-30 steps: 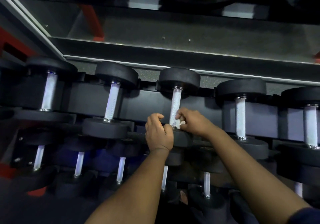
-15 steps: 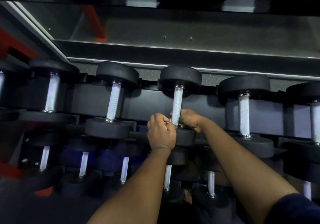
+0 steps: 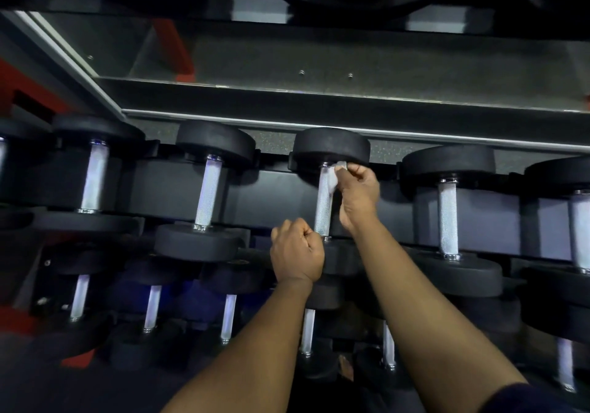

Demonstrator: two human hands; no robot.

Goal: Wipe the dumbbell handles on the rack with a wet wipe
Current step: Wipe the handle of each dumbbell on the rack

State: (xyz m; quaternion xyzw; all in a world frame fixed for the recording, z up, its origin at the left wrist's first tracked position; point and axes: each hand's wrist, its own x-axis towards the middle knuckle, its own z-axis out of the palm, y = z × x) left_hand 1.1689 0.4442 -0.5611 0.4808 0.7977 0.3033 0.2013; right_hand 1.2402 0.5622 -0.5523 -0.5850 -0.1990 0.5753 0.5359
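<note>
Middle rack (image 3: 271,199) tier, black-headed dumbbells: neighbouring dumbbell (image 3: 207,195) at left; left hand (image 3: 297,250), fingers curled into a fist just beside the lower end of the knurled silver handle (image 3: 323,211), contents indiscernible; white wet wipe (image 3: 337,178) bunched against the handle's upper end, pinched by the right hand (image 3: 357,195); further dumbbell (image 3: 448,218) at right

Handle (image 3: 323,211) before you: knurled silver metal, rough; glossy chrome collar (image 3: 327,238) at its 6 o'clock. Head (image 3: 332,144) at 12 o'clock: matt black, rubber-like. Your wipe (image 3: 339,167): white, soft, crumpled. Rack panel (image 3: 274,202): matt dark.
</note>
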